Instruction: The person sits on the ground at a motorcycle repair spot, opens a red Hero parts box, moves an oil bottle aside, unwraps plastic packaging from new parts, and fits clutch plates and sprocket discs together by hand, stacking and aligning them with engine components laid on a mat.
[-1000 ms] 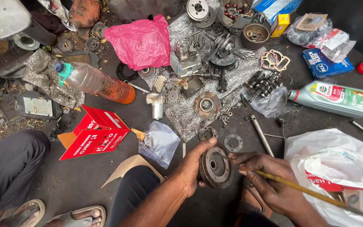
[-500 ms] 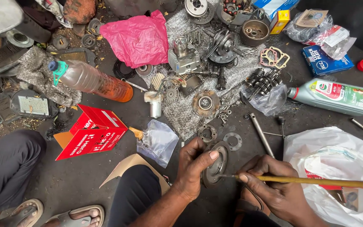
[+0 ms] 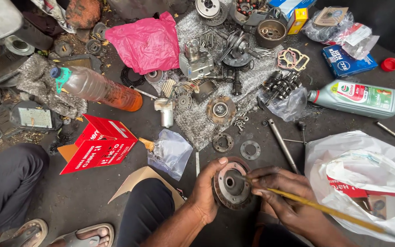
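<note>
Fingers (image 3: 209, 176) of left hand (image 3: 204, 194) clasp round metal clutch part (image 3: 230, 184) upright above the floor; right hand (image 3: 282, 194) pinches yellow rod (image 3: 325, 210), tip at hub; probing step, likely needing steady support.

My left hand (image 3: 205, 192) covers the near edge of the round metal clutch part (image 3: 231, 185), and my right hand (image 3: 283, 195) hides its three o'clock side. The thin yellow rod (image 3: 325, 210) runs off frame at four o'clock. I cannot make out the rod's tip against the part.
</note>
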